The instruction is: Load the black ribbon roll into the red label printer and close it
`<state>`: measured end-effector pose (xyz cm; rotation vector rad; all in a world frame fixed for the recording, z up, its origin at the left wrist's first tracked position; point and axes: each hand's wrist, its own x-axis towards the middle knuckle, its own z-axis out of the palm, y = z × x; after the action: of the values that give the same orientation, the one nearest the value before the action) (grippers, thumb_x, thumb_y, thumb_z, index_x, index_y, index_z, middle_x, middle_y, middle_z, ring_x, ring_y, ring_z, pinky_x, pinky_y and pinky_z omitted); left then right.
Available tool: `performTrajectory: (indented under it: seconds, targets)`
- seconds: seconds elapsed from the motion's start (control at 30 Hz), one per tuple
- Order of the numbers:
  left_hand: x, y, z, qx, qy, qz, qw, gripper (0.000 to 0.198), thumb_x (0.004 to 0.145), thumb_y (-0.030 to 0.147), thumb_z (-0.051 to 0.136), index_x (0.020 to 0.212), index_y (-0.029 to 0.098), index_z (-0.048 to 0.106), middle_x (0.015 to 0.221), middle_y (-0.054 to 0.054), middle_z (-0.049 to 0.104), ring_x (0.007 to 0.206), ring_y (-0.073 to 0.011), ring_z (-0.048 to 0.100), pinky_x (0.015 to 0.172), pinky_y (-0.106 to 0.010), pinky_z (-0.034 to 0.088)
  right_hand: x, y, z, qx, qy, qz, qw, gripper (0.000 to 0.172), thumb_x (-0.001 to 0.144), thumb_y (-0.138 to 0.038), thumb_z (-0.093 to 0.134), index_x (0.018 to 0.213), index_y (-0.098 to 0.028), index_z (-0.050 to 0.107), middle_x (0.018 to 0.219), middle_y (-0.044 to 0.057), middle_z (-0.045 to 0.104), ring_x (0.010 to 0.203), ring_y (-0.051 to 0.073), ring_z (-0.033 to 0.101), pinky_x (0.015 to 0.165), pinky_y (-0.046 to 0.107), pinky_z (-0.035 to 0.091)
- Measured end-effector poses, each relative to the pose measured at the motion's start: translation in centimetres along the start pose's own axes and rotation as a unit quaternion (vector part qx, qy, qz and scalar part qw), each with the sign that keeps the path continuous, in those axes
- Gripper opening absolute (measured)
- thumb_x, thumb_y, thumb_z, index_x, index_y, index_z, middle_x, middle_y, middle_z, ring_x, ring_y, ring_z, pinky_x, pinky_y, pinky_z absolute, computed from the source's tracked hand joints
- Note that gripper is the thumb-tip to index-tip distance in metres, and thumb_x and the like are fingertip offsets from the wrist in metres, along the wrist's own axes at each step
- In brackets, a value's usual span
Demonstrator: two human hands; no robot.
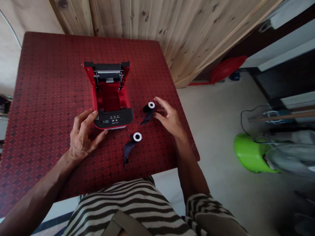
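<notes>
A small red and black printer (114, 118) stands on the table with its lid (108, 71) raised, and its red inner bay shows nothing in it. My left hand (82, 132) grips the printer's front left corner, fingers along the side and thumb at the front edge. To the right of the printer lies a dark roll (147, 107) with a white end and a loose dark strip. My right hand (169, 118) is beside this roll, thumb and fingers apart; whether the thumb touches the strip I cannot tell. A second dark roll (136, 137), its strip trailing toward me, lies in front of the printer.
The table (49, 82) has a red patterned cover and ends at a wooden plank wall (147, 19). Its right edge drops to a pale floor (209, 131). Off to the right are a green plastic tub (246, 152), a fan-like object (292, 155) and a red rounded object (227, 68).
</notes>
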<state>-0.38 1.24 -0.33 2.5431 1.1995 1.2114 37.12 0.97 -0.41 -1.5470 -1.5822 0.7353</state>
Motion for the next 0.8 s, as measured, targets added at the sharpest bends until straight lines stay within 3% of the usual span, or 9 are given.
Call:
performTrajectory:
  seconds: [0.13,0.3,0.43,0.57,0.7,0.8]
  targets:
    - [0.0,0.1,-0.1,0.006,-0.013,-0.016,1.000,0.079,0.099,0.046,0.075,0.165,0.031,0.036,0.150,-0.009,0.059,0.135,-0.0299,0.064,0.113,-0.046,0.062,2.0,1.1,1.3,-0.002,-0.054,-0.021,0.998,0.051,0.088,-0.023,0.074,0.139,-0.024,0.071,0.142,0.009,0.075,0.130,0.025,0.070,0.119,0.051,0.050]
    - [-0.1,0.1,0.0,-0.011,-0.002,-0.016,1.000,0.077,0.097,0.044,0.078,0.162,0.026,0.042,0.147,-0.013,0.060,0.134,-0.0313,0.065,0.113,-0.047,0.062,1.9,0.4,0.8,0.039,-0.042,0.005,0.998,0.040,0.079,-0.035,0.085,0.115,-0.022,0.077,0.112,0.005,0.082,0.103,0.024,0.075,0.097,0.044,0.059]
    - [-0.2,0.1,0.2,-0.012,-0.006,-0.013,1.000,0.079,0.096,0.041,0.079,0.163,0.025,0.040,0.148,-0.015,0.061,0.136,-0.0317,0.064,0.114,-0.048,0.061,1.1,-4.2,-1.5,0.041,-0.038,-0.033,0.998,0.044,0.081,-0.046,0.088,0.120,-0.028,0.076,0.107,0.001,0.078,0.096,0.021,0.072,0.088,0.038,0.060]
    - [-0.4,0.1,0.2,-0.008,-0.007,-0.009,1.000,0.081,0.096,0.041,0.079,0.164,0.024,0.038,0.148,-0.016,0.060,0.138,-0.0316,0.062,0.114,-0.048,0.060,1.7,-10.4,-3.0,0.078,-0.106,-0.107,0.986,0.048,0.082,-0.063,0.086,0.114,-0.028,0.079,0.106,0.004,0.073,0.094,0.024,0.071,0.080,0.041,0.061]
    - [-0.5,0.2,0.1,-0.015,-0.014,-0.015,1.000,0.076,0.099,0.041,0.073,0.165,0.025,0.037,0.148,-0.015,0.059,0.138,-0.0307,0.062,0.114,-0.045,0.059,4.5,-13.2,-0.4,0.108,-0.223,-0.162,0.955,0.056,0.092,-0.076,0.067,0.117,-0.027,0.076,0.105,0.003,0.073,0.088,0.022,0.070,0.078,0.040,0.062]
    - [-0.5,0.3,0.1,-0.017,-0.013,-0.013,1.000,0.079,0.098,0.038,0.075,0.165,0.025,0.036,0.146,-0.016,0.059,0.136,-0.0298,0.062,0.114,-0.044,0.059,6.7,-13.7,3.1,-0.035,-0.243,-0.215,0.945,0.035,0.100,-0.051,0.070,0.119,-0.022,0.076,0.111,0.005,0.076,0.101,0.023,0.071,0.095,0.042,0.059]
